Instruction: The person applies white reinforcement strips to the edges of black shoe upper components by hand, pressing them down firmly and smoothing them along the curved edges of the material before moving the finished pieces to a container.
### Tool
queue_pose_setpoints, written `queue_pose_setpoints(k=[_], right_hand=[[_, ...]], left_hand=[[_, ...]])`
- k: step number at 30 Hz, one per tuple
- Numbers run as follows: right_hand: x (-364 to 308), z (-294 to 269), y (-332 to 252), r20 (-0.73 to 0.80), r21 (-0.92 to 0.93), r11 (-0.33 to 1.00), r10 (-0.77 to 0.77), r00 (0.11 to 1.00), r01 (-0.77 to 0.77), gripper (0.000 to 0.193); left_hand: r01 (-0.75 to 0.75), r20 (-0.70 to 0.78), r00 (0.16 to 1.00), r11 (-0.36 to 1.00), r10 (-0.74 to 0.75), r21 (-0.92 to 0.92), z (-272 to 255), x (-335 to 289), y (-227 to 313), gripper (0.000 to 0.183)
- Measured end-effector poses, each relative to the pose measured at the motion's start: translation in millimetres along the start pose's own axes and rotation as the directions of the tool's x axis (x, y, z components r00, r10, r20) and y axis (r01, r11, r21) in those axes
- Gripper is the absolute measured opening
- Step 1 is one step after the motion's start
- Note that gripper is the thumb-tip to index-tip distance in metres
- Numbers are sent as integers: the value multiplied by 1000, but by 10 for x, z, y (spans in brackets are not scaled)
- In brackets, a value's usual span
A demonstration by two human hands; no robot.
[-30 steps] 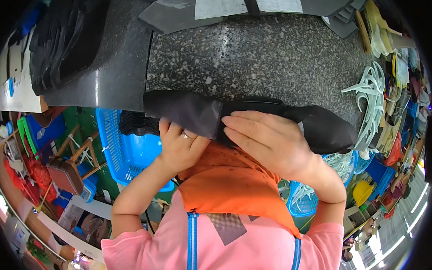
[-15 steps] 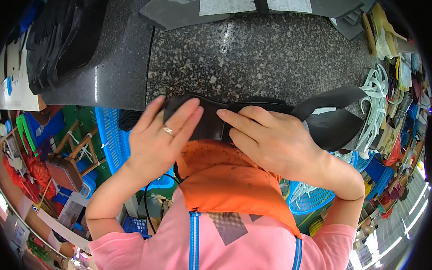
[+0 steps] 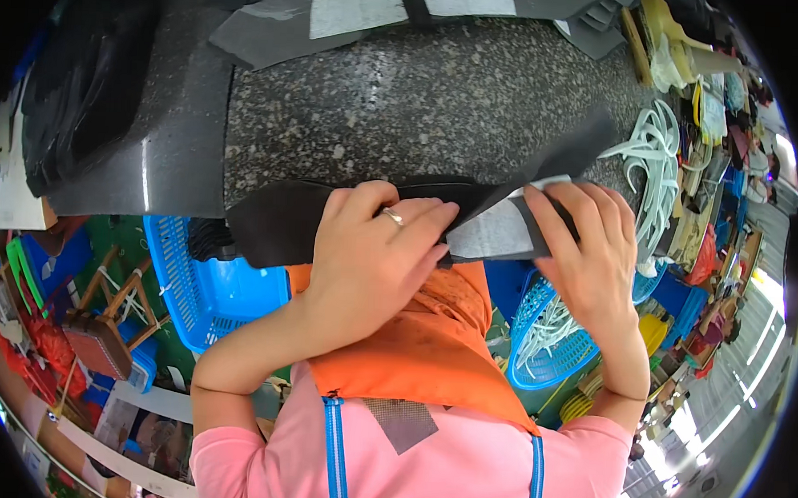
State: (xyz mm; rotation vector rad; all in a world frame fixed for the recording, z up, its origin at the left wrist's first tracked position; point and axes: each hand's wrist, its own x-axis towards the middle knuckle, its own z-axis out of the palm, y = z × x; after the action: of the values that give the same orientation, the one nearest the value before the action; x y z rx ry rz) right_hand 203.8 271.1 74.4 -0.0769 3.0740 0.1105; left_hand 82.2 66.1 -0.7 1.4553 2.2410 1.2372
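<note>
A long black leather-like piece (image 3: 280,222) lies along the near table edge. My left hand (image 3: 372,248), a ring on one finger, presses bent fingers onto its middle and holds it there. To the right, a pale grey-white patch (image 3: 493,233) shows on the piece. My right hand (image 3: 590,248) has its fingertips at a narrow white strip (image 3: 552,180) above that patch, apparently pinching it; the exact grip is partly hidden. A black flap (image 3: 577,154), blurred, rises beyond the strip.
Black sheets (image 3: 275,34) lie at the table's far edge, and dark stacked pieces (image 3: 94,84) at far left. Pale green-white strips (image 3: 656,171) hang at right. Below the table are a blue basket (image 3: 180,275) and another blue basket (image 3: 536,362) holding pale strips.
Both hands were pressing on the black piece. My left hand has moved right along it, and my right hand has shifted right to the white strip. The pale patch now shows.
</note>
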Motion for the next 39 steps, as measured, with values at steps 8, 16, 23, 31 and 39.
queue_pose_setpoints(k=[8,16,23,31,39], right_hand=[[-133,325,158,80,304,946,92,993,-112,40],[-205,551,118,160,829,355,590,791,-432,27],[-144,651,139,-85,682,623,589,804,-383,22],[-320,604,-118,-228,298,915,345,911,-272,50],[-120,543,-265,-221,556,829,85,971,54,44]], left_hand=[[-96,175,980,995,94,0,79,261,52,32],[-552,558,774,752,300,361,97,407,289,34],[-570,777,578,805,250,165,221,916,285,37],[-543,710,663,806,237,238,213,602,348,27],[28,347,936,993,-66,113,-36,321,205,31]])
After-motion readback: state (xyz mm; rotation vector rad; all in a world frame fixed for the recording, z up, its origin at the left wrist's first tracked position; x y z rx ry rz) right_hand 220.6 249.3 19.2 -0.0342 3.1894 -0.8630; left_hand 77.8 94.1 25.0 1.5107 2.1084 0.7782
